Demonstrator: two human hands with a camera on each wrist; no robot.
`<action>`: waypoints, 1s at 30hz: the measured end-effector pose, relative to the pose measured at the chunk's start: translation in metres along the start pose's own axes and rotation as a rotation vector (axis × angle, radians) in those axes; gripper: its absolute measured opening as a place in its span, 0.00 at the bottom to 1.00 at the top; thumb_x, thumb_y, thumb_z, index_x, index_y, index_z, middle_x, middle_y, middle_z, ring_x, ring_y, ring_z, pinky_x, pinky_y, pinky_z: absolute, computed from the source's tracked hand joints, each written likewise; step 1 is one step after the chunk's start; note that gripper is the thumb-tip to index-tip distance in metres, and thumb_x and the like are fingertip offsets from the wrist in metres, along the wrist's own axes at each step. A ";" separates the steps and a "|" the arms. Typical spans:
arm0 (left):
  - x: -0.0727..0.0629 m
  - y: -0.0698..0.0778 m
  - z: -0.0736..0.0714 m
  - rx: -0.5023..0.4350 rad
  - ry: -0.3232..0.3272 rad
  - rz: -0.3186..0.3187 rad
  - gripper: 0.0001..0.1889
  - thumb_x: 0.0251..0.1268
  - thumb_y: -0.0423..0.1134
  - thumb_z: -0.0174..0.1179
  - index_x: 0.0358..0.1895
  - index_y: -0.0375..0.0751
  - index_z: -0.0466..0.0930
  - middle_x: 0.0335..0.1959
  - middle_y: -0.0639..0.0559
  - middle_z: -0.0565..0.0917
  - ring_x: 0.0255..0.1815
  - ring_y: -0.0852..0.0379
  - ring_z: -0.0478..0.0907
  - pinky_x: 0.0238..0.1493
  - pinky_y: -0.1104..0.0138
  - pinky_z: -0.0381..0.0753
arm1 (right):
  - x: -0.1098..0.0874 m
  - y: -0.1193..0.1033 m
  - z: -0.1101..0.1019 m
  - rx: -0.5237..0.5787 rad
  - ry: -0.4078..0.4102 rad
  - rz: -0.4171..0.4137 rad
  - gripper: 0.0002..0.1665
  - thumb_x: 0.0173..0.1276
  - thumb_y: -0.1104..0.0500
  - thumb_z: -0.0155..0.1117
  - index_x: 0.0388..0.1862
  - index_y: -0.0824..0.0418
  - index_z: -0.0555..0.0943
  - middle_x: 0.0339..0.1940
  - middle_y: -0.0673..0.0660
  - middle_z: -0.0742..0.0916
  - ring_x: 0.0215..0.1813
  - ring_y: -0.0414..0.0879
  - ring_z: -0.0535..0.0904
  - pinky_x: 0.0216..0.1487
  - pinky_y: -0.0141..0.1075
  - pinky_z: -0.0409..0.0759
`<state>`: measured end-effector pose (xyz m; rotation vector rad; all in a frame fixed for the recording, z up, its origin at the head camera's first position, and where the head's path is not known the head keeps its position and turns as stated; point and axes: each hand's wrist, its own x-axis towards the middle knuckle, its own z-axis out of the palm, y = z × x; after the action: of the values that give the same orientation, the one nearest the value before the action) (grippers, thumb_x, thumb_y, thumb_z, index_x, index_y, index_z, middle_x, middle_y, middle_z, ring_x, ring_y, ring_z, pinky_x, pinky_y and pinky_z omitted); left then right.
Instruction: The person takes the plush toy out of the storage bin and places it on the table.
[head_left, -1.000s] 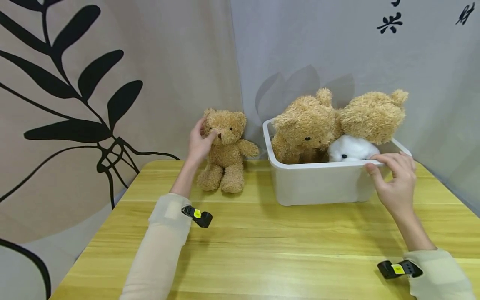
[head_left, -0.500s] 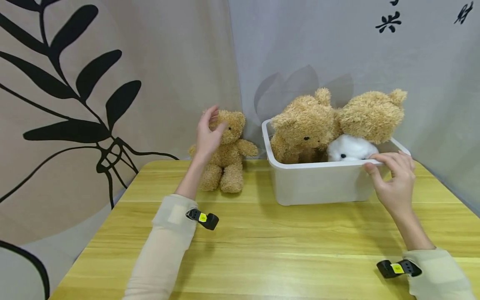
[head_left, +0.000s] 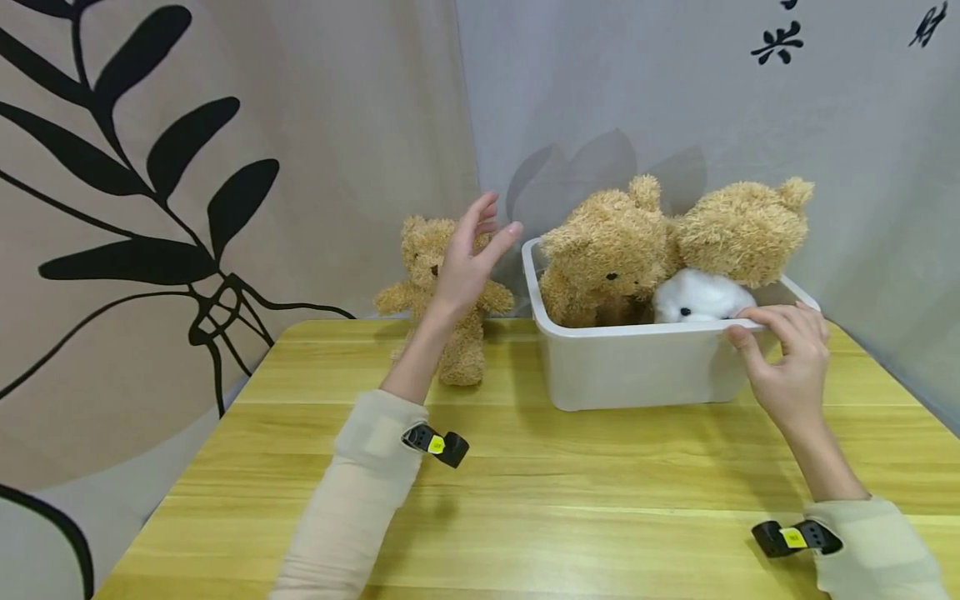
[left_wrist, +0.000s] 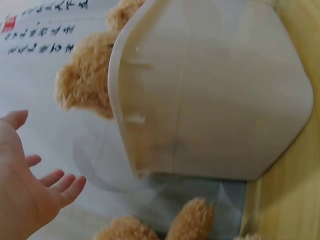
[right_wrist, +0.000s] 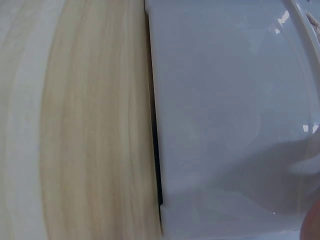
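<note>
My left hand (head_left: 471, 258) hangs in the air with fingers spread and nothing in them, overlapping a small tan teddy bear (head_left: 420, 250) in the head view. That bear sits upright on the table, left of a white plastic bin (head_left: 637, 367). In the left wrist view the open left hand (left_wrist: 30, 190) is apart from the bin's side (left_wrist: 215, 90). My right hand (head_left: 791, 358) grips the bin's front rim near its right corner, thumb outside. Two larger teddy bears, one at left (head_left: 607, 250) and one at right (head_left: 742, 233), and a white plush toy (head_left: 701, 296) sit inside the bin.
The wooden table (head_left: 570, 500) extends in front of the bin and the small bear. Behind it hang curtains (head_left: 360, 150) with a black leaf print and dark written characters. Each sleeve carries a small black wrist camera, left (head_left: 438, 444) and right (head_left: 795, 537).
My left hand has left the small bear's head and moved right across it toward the bin. The right hand keeps its grip on the rim; the bin and toys stay put.
</note>
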<state>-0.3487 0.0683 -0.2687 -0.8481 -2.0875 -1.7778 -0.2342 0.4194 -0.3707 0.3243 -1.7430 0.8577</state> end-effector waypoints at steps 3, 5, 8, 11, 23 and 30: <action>-0.001 0.005 0.010 -0.001 -0.046 0.008 0.36 0.72 0.49 0.58 0.79 0.47 0.57 0.73 0.44 0.64 0.70 0.49 0.66 0.69 0.55 0.68 | -0.002 0.007 0.000 -0.007 -0.004 -0.002 0.41 0.63 0.34 0.69 0.33 0.76 0.84 0.39 0.29 0.81 0.49 0.27 0.71 0.71 0.43 0.56; -0.001 0.008 0.017 -0.012 -0.070 0.012 0.37 0.72 0.50 0.59 0.80 0.49 0.56 0.75 0.45 0.63 0.71 0.50 0.65 0.69 0.54 0.68 | -0.002 0.007 0.000 -0.005 -0.004 -0.002 0.41 0.63 0.34 0.69 0.33 0.77 0.84 0.39 0.29 0.80 0.50 0.27 0.71 0.71 0.43 0.56; -0.001 0.011 0.026 -0.021 -0.096 0.013 0.40 0.69 0.51 0.61 0.81 0.52 0.53 0.76 0.47 0.61 0.71 0.52 0.65 0.68 0.52 0.70 | 0.000 0.000 0.000 0.001 -0.001 -0.005 0.42 0.64 0.34 0.68 0.33 0.78 0.83 0.39 0.29 0.80 0.49 0.27 0.71 0.71 0.43 0.56; 0.000 0.012 0.036 0.006 -0.124 0.020 0.43 0.67 0.51 0.64 0.81 0.53 0.51 0.76 0.47 0.59 0.71 0.52 0.64 0.68 0.54 0.71 | 0.002 -0.012 0.001 0.011 0.002 -0.008 0.42 0.65 0.34 0.68 0.33 0.79 0.82 0.39 0.29 0.80 0.49 0.26 0.71 0.71 0.43 0.56; 0.001 0.018 0.073 0.205 -0.185 -0.042 0.56 0.52 0.61 0.75 0.81 0.66 0.46 0.79 0.56 0.54 0.77 0.56 0.55 0.72 0.45 0.63 | 0.005 -0.024 0.001 0.020 0.004 -0.003 0.42 0.66 0.36 0.68 0.32 0.80 0.81 0.39 0.28 0.80 0.49 0.26 0.71 0.71 0.43 0.56; 0.005 0.014 0.088 0.248 -0.146 -0.048 0.59 0.48 0.61 0.77 0.81 0.66 0.47 0.78 0.55 0.56 0.75 0.55 0.57 0.71 0.45 0.64 | 0.007 -0.035 0.002 0.025 0.000 0.001 0.43 0.66 0.36 0.67 0.32 0.81 0.81 0.39 0.28 0.79 0.49 0.26 0.71 0.71 0.43 0.57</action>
<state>-0.3296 0.1551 -0.2728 -0.8867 -2.3777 -1.4758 -0.2166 0.3951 -0.3513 0.3393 -1.7340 0.8808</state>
